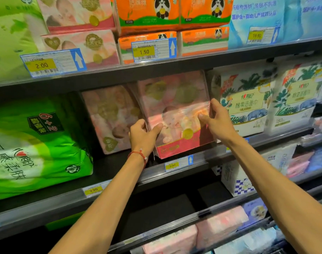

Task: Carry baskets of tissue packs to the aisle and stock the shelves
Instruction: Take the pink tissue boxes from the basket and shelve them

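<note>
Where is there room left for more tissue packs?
Middle shelf: a narrow dark gap between the green pack and the leaning pink pack. Lower shelf: a wide bare black stretch left of the blue-checked pack. Crowded: the held pink pack sits close beside the leafy white packs; the visible top shelf is full.

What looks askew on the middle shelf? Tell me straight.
The pink tissue pack, gripped by the left hand and right hand, stands tilted, its lower corner at the front edge of the shelf by a 9.90 price tag. The second pink pack to its left leans too.
</note>
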{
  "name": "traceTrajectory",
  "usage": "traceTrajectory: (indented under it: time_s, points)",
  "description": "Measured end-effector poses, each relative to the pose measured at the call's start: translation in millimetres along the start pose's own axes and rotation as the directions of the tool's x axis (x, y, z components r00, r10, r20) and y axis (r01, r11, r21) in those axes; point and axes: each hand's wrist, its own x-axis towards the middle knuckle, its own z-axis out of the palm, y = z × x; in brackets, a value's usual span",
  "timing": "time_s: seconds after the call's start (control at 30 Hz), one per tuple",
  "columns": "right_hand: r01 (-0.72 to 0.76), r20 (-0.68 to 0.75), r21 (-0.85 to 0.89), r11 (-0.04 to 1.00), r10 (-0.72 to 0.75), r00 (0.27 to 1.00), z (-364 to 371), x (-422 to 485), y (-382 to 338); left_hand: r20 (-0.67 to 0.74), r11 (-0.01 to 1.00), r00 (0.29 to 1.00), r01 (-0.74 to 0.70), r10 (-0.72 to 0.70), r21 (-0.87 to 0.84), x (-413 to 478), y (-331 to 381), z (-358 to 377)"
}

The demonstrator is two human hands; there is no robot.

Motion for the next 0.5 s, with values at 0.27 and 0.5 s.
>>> traceTrajectory:
  time_s: [0.27,0.5]
  points:
    - [-0.059,-0.275,-0.251,0.966,-0.013,0.961,16,3,29,-0.008,0.983,0.984,0.175,-0.176,-0.054,15,-18,30]
    - [-0.128,-0.312,-0.329,0.936,0.021,0.950,37,18,32,-0.112,0.977,0.984,0.151,-0.135,0.153,21,-20,36]
